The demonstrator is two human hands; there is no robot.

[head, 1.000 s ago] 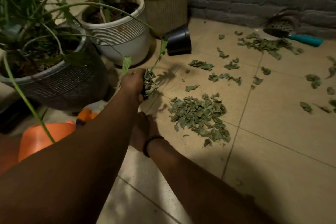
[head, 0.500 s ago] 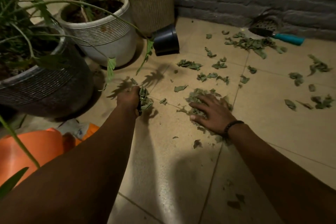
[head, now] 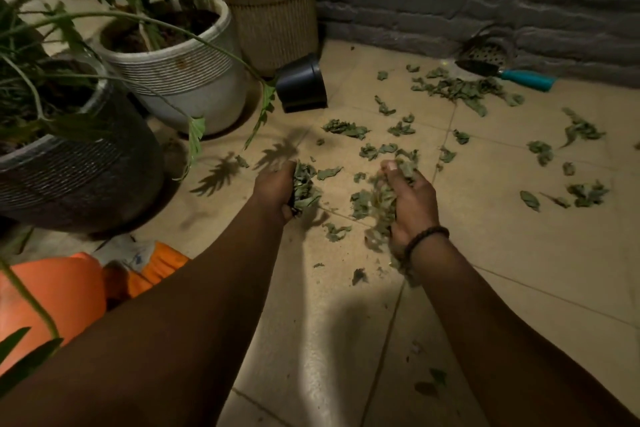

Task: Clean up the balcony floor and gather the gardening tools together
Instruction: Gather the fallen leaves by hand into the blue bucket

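Note:
Dry green leaves lie scattered over the beige tiled floor. My left hand is closed around a bunch of leaves, just above the tiles. My right hand, with a dark bead bracelet at the wrist, scoops up a bigger clump of leaves; some bits fall below it. A trowel with a teal handle lies at the back right by the grey brick wall, next to a round metal drain cover.
Three potted plants stand at the left: a dark pot, a white ribbed pot and a woven beige pot. A small black pot lies tipped over. An orange container and orange-and-white gloves sit at lower left.
My right hand moved out from beside the left arm onto the leaf pile, then closed and lifted a clump. My left hand lowered slightly, still holding its leaves.

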